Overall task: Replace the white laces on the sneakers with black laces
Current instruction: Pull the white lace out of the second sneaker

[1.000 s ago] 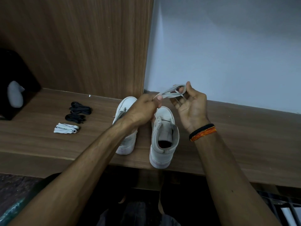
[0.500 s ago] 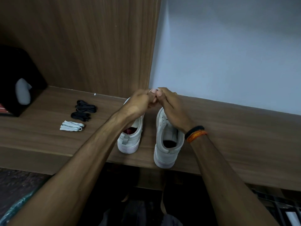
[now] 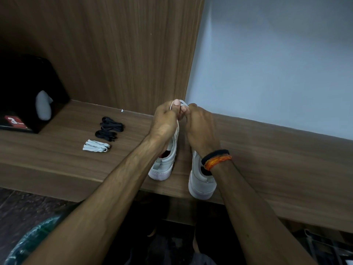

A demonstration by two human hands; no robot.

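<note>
Two white sneakers stand heel-toward-me on the wooden shelf [image 3: 277, 161]: the left sneaker [image 3: 164, 165] and the right sneaker [image 3: 201, 183], both partly hidden by my arms. My left hand [image 3: 165, 121] and my right hand [image 3: 200, 129] meet above the toes, fingers pinched together on a white lace [image 3: 183, 102] that shows only as a small loop between the fingertips. To the left lie two bundled black laces [image 3: 111, 124] [image 3: 106, 135] and a folded white lace bundle [image 3: 96, 146].
A black box [image 3: 24, 92] with a pale grey object [image 3: 43, 108] and a red label stands at the far left of the shelf. A wood panel and a pale wall rise behind. The shelf's front edge runs just under the sneakers' heels.
The right hand turned palm-down and closed toward the left hand. The white lace loop, spread between the hands a second ago, is now gathered tight in the fingertips. The view shifted slightly.
</note>
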